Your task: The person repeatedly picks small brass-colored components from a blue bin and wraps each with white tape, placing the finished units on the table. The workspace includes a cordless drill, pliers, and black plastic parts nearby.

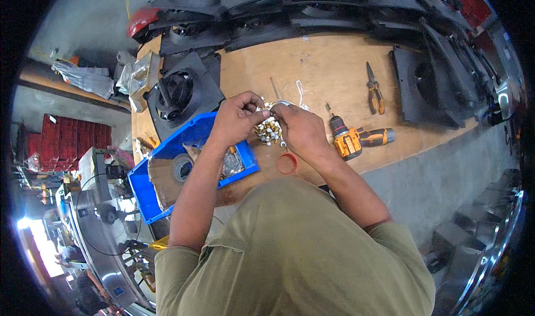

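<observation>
- Olive shirt (290, 260) fills the head view's bottom edge.
- Left hand (237, 118) and right hand (298, 127) meet above the wooden table (323, 65), both pinched narrow on one small silvery part (273, 111); its kind is too small to tell.
- Pile of brass and white fittings (267, 132) just below the hands.
- Blue bin (167, 148) left, red ring (287, 163) near, cordless drill (356, 139) right, pliers (374, 90) further back.

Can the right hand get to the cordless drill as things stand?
Probably yes. The drill lies on the bench just beside the right hand, with bare wood between them. But that hand's fingers are pinching a small metal part with the left hand.
</observation>
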`<state>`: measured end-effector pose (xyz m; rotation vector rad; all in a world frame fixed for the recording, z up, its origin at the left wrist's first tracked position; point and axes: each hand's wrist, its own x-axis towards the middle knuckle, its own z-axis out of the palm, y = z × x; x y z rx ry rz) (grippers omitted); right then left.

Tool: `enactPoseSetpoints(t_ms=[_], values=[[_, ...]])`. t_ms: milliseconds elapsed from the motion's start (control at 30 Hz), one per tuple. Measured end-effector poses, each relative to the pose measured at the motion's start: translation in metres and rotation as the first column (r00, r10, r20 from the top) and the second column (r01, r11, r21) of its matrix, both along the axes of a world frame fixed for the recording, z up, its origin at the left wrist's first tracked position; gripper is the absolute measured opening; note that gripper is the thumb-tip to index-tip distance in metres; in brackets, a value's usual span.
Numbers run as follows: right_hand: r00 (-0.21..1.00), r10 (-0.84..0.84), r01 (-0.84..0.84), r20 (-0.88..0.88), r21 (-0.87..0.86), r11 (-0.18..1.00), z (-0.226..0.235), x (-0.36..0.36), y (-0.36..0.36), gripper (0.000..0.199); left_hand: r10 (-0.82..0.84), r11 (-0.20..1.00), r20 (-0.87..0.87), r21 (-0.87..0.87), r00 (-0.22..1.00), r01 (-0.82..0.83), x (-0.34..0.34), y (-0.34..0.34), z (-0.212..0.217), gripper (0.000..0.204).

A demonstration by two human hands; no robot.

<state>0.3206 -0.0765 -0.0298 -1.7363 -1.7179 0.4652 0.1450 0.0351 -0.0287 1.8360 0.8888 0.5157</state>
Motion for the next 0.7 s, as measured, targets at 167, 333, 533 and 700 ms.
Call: enactPoseSetpoints(t_ms=[167, 333, 533, 700], values=[[0.980, -0.190, 0.172, -0.053, -0.250, 0.953, -0.024, 0.068, -0.063, 0.021, 0.583, 0.798, -0.139, 0.280, 0.800, -0.533, -0.039, 0.046, 0.066, 0.020], [0.943, -0.230, 0.151, -0.242, -0.306, 0.940, -0.064, 0.100, -0.103, 0.018, 0.190, 0.935, -0.346, 0.350, 0.919, -0.061, -0.017, 0.024, 0.003, 0.029], [0.936, -0.121, 0.032, -0.332, -0.261, 0.965, -0.061, 0.087, -0.086, 0.016, 0.067, 0.942, -0.622, 0.298, 0.781, 0.157, 0.045, 0.001, -0.074, 0.048], [0.985, -0.056, -0.029, -0.161, -0.481, 0.876, -0.052, 0.096, -0.088, 0.020, 0.290, 0.938, -0.543, 0.324, 0.789, -0.121, -0.032, 0.020, -0.022, 0.038]])
